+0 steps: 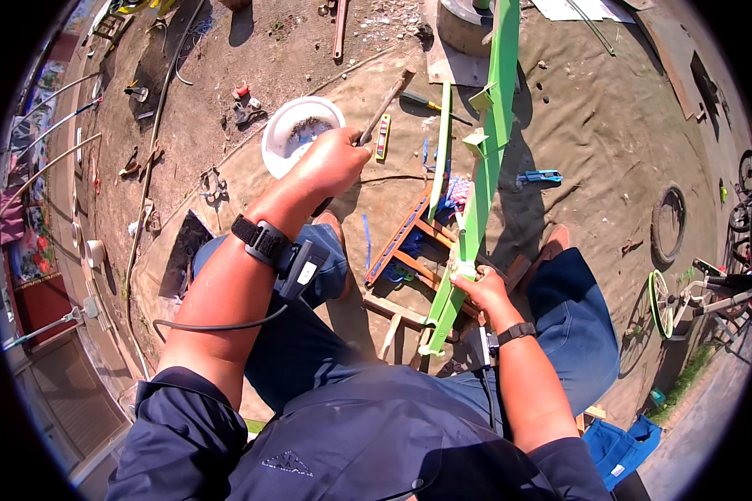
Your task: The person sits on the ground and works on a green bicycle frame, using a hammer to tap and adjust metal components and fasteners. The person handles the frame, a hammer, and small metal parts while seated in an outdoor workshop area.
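My left hand (336, 163) is closed around a brown stick-like tool (386, 102), its upper end pointing away to the right; the kind cannot be made out. A white basin (274, 150) with dark bits inside lies just beyond that hand. My right hand (483, 290) grips the near part of a long bright green beam (495, 138) with small angled brackets. The beam runs from between my legs toward the far edge, above a brown slatted frame (397, 236). Alongside the beam lies a thin green strip (440, 154).
Around the beam lie a yellow spirit level (383, 138), a screwdriver (418, 100) and a blue utility knife (540, 176) on a brown ground sheet (593, 242). A tyre (668, 224) and a bicycle (702, 301) are at the right. A round base (464, 32) supports the beam's far area.
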Demonstrator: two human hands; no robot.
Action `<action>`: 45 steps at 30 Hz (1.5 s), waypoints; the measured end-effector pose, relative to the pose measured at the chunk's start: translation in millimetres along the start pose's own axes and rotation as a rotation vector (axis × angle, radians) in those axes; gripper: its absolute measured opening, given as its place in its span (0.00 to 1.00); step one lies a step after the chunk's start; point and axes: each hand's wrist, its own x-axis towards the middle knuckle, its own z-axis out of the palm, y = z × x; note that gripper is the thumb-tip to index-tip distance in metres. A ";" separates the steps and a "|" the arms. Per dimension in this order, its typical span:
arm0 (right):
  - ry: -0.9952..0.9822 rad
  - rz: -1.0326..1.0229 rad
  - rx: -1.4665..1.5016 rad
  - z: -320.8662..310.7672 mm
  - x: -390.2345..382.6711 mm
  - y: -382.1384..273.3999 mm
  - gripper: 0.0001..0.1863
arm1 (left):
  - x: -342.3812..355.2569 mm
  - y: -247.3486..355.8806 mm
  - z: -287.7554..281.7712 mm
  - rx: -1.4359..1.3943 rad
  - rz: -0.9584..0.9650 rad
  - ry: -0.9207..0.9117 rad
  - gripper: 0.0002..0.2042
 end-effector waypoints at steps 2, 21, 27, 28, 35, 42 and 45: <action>0.220 -0.088 -0.111 -8.2 4.4 5.3 0.32 | -26.1 11.9 -1.5 -0.225 -0.063 -0.014 0.12; 0.107 -0.535 0.061 -40.0 -63.4 -58.8 0.15 | -86.2 -24.5 63.9 -0.734 -0.088 0.082 0.09; 0.122 -0.669 -0.064 -29.0 -46.5 -49.8 0.14 | -86.6 -18.4 66.5 -0.748 -0.114 0.110 0.09; 0.129 -0.671 -0.057 -28.3 -43.9 -47.1 0.14 | -85.6 -18.0 67.7 -0.744 -0.107 0.107 0.09; 0.152 -0.712 -0.115 -22.3 -36.6 -39.8 0.14 | -81.7 -22.0 74.6 -0.699 -0.096 0.095 0.10; 0.161 -0.690 -0.193 -21.1 -35.8 -46.3 0.14 | -82.0 -25.8 74.4 -0.759 -0.103 0.076 0.17; 0.162 -0.688 -0.204 -19.3 -35.0 -47.2 0.14 | -81.3 -26.7 75.0 -0.765 -0.094 0.076 0.17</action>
